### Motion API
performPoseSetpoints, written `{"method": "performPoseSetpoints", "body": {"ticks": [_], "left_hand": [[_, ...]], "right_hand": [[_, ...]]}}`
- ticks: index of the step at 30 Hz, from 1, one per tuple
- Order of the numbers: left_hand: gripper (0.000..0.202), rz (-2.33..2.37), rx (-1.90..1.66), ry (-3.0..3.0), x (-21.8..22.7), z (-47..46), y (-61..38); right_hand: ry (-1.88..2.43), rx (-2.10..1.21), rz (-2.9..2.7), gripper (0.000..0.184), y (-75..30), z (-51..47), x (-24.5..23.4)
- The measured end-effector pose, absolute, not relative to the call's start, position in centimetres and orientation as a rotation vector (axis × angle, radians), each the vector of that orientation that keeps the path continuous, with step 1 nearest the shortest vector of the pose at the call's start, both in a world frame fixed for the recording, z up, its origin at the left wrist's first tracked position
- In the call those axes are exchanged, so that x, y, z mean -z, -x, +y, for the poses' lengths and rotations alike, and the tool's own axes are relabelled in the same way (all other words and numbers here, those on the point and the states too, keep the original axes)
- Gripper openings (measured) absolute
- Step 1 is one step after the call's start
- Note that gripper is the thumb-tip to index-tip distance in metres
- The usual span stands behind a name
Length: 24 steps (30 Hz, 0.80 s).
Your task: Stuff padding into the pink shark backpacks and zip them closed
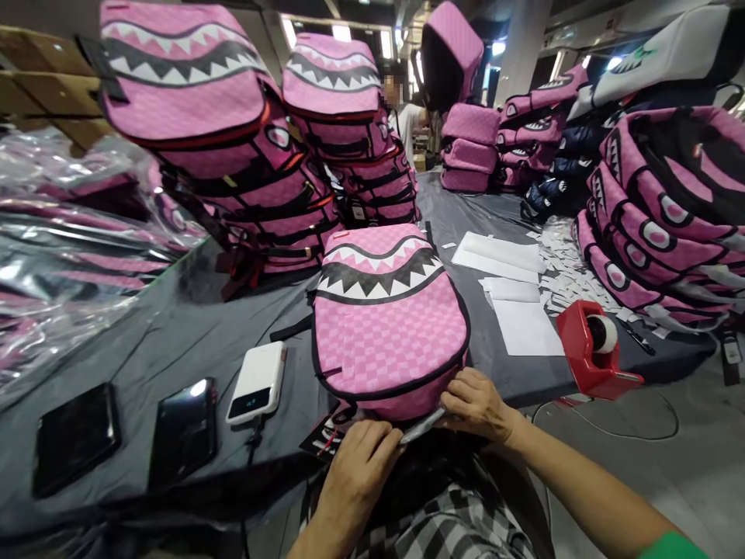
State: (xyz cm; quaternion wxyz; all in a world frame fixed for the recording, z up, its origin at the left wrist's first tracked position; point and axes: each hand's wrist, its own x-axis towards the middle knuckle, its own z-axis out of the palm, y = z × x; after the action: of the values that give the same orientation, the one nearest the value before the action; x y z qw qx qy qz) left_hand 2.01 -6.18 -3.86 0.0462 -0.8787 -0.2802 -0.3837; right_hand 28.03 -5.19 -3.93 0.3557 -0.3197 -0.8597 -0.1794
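Note:
A pink checkered backpack (389, 341) with a shark-mouth print lies on the table edge in front of me, its near end by my lap. A shiny greyish strip (422, 427), perhaps plastic-wrapped, runs along that end between my hands. My left hand (362, 470) is closed on the strip's left end, fingertips partly hidden. On the other side, my right hand (478, 405) pinches its right end against the backpack's lower corner. A black printed hang tag (323, 441) sticks out just left of my left hand.
Stacked pink backpacks (233, 155) rise at the back left, with more bags (657, 210) at right. Two dark phones (183, 427) and a cabled white power bank (259, 380) lie left. White papers (524, 310) and a red tape dispenser (590, 349) lie right. Another person (404, 116) stands behind.

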Motion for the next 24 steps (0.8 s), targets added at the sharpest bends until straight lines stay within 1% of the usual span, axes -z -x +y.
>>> {"method": "performPoseSetpoints", "body": {"ticks": [5,7,9,13,15,20,21,24], "left_hand": [[0.011,-0.901,1.184,2.637,3.4,-6.7,-2.0],[0.009,-0.968,1.202,2.525,3.8,-7.4,-2.2],[0.013,-1.091,1.269,2.408,4.6,-8.2,-2.7],[0.021,-1.267,1.392,2.317,5.9,-8.8,-3.7],[0.016,-1.213,1.379,2.372,6.0,-8.3,-3.8],[0.003,-0.855,1.299,2.545,5.6,-5.9,-2.6],[0.002,-0.802,1.265,2.566,5.6,-5.5,-2.3],[0.008,-0.713,1.171,2.628,5.7,-4.8,-1.6]], "right_hand": [[0.731,0.443,-2.441,0.028,-29.1,-4.2,2.2],[0.677,0.441,-2.469,0.022,-29.4,-4.2,1.5],[0.630,0.455,-2.470,0.017,-29.6,-4.3,1.1],[0.657,0.426,-2.550,0.024,-29.5,-4.3,1.0],[0.669,0.404,-2.607,0.024,-29.4,-4.0,0.9],[0.634,0.309,-2.699,0.025,-29.4,-3.3,0.3],[0.632,0.298,-2.721,0.026,-29.5,-3.2,0.2],[0.646,0.273,-2.779,0.026,-29.5,-3.1,-0.1]]}}
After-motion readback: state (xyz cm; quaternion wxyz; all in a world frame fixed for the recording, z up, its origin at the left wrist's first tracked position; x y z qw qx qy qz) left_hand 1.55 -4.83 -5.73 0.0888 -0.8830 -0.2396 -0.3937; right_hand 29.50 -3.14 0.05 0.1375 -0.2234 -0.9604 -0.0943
